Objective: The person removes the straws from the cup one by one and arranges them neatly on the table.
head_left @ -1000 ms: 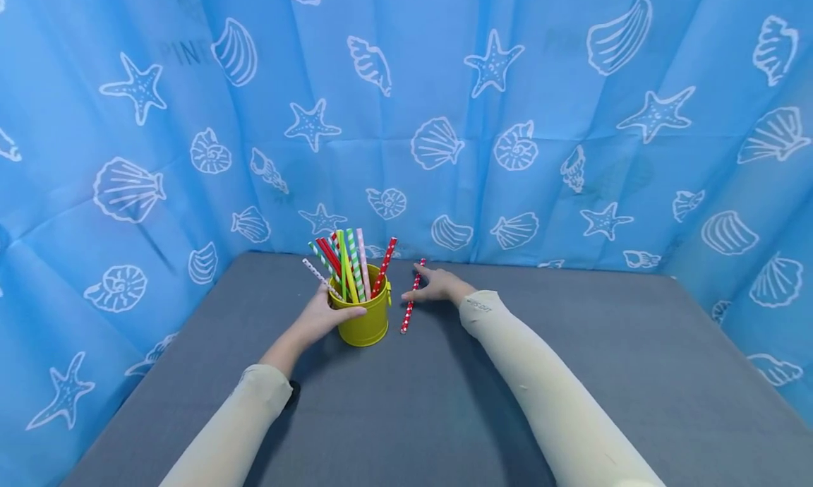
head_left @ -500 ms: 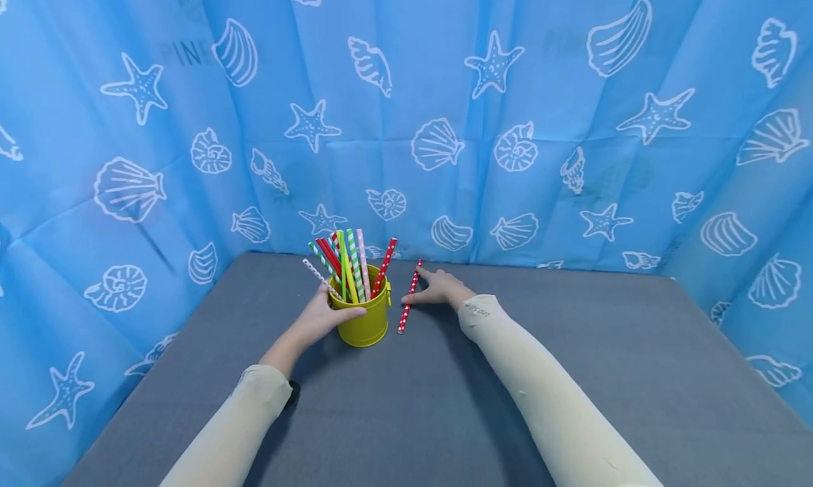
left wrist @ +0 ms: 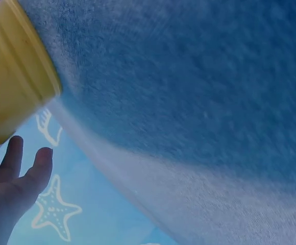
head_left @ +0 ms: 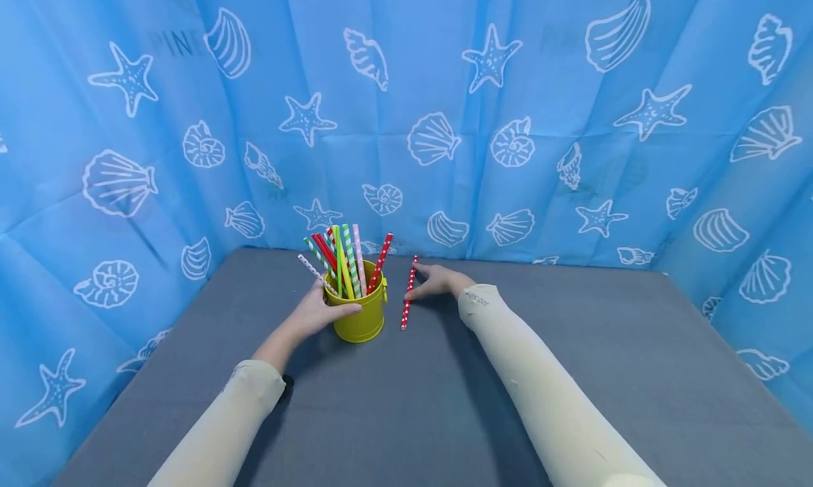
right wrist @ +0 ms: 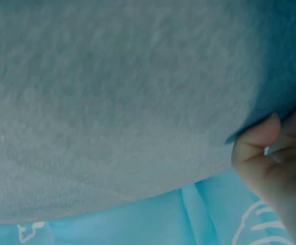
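A yellow bucket (head_left: 359,322) stands upright on the table, holding several paper straws (head_left: 348,261) in striped, dotted and plain colours. Around its left side my left hand (head_left: 312,313) holds it, thumb across the front; the other fingers are mostly hidden behind it in the head view. In the left wrist view two fingers stick out below the bucket (left wrist: 16,66). Right of the bucket a red straw with white dots (head_left: 405,316) lies apart on the table. My right hand (head_left: 437,281) has thumb and forefinger on it; its curled fingers (right wrist: 260,133) show in the right wrist view, where that straw is out of sight.
A grey cloth covers the table (head_left: 603,374). Behind and beside it hangs a blue curtain (head_left: 406,85) with white shells and starfish, close to the back edge. Both forearms reach in from the front in pale sleeves (head_left: 533,381).
My right thumb and forefinger have drawn closer together on the loose red straw, which has shifted slightly left and turned a little. My left hand stays at the bucket. The head view has tilted slightly.
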`<control>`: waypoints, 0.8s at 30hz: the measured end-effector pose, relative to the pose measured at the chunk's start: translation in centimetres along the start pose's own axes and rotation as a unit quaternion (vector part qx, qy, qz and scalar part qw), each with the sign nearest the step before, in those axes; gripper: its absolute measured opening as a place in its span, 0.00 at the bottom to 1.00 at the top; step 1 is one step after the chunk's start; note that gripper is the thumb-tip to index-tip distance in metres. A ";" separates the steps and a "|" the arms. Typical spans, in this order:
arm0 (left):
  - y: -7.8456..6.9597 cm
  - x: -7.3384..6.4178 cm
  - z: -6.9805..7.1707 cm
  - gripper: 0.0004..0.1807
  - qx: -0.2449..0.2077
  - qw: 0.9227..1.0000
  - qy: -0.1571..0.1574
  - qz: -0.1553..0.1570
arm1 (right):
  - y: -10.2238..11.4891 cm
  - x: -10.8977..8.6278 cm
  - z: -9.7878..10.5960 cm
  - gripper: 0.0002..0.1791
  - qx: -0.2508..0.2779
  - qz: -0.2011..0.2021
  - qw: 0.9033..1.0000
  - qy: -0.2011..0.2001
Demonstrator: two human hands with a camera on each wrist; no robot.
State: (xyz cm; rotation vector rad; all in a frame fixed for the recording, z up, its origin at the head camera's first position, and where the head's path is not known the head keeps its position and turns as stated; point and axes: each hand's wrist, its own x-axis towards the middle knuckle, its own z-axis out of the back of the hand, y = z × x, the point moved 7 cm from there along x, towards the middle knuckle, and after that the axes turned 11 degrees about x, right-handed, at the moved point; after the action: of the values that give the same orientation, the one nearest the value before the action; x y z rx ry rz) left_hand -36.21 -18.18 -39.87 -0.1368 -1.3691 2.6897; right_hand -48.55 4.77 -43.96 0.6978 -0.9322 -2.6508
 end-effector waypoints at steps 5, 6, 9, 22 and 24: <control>-0.2 -0.1 0.2 0.59 0.009 1.000 0.000 -0.007 | 0.3 -0.3 0.3 0.52 0.000 0.001 1.000 0.009; -0.2 0.0 0.2 0.60 0.010 1.000 -0.003 -0.007 | 0.4 -0.3 0.3 0.52 0.000 0.003 1.000 0.008; -0.2 0.0 0.3 0.62 0.010 1.000 -0.014 -0.003 | 0.8 -0.6 0.2 0.53 0.002 0.011 1.000 0.005; -0.9 0.4 0.3 0.51 0.019 0.999 -0.037 -0.018 | 0.0 0.1 0.1 0.54 0.000 -0.012 1.000 0.004; -0.9 0.4 0.2 0.51 0.021 0.999 -0.039 -0.015 | -0.3 0.3 0.1 0.54 0.003 -0.015 1.000 0.010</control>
State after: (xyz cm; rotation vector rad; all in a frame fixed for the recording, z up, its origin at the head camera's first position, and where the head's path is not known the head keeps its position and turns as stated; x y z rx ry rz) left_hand -36.53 -17.78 -39.05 -0.0083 -1.3239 2.7237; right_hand -48.84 4.93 -44.14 0.7442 -0.9305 -2.6629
